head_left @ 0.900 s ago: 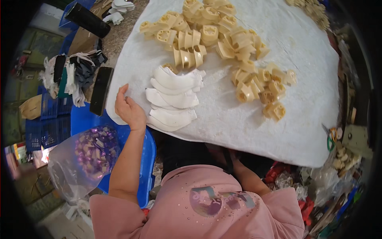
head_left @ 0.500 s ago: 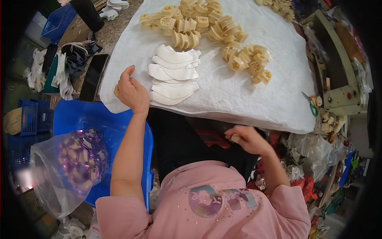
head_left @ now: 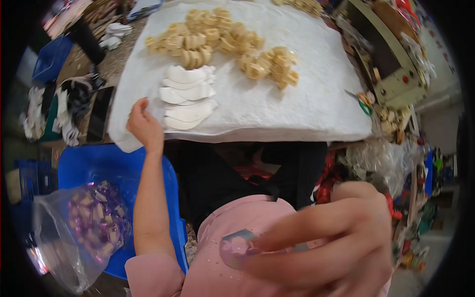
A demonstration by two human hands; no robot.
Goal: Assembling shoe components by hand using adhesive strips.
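My left hand rests at the near left edge of the white towel-like cloth, fingers loosely bent and apart, holding nothing. Just right of it lies a row of curved white pieces with notched ends, overlapping. My right hand is raised close to the camera, large and smeared by motion, in front of my pink shirt. Its fingertips point left; whether anything sits between them cannot be made out. Farther back on the cloth lie heaps of cream-coloured, hollow curved parts and a smaller cluster to the right.
A blue tub at lower left holds a clear bag of purple and cream pieces. A phone lies left of the cloth. Green-handled scissors lie at its right edge, near a grey-green machine.
My right hand has risen from beside my lap, below the table edge, to close before the camera. My left hand stays at the cloth's edge. The whole view has shifted slightly.
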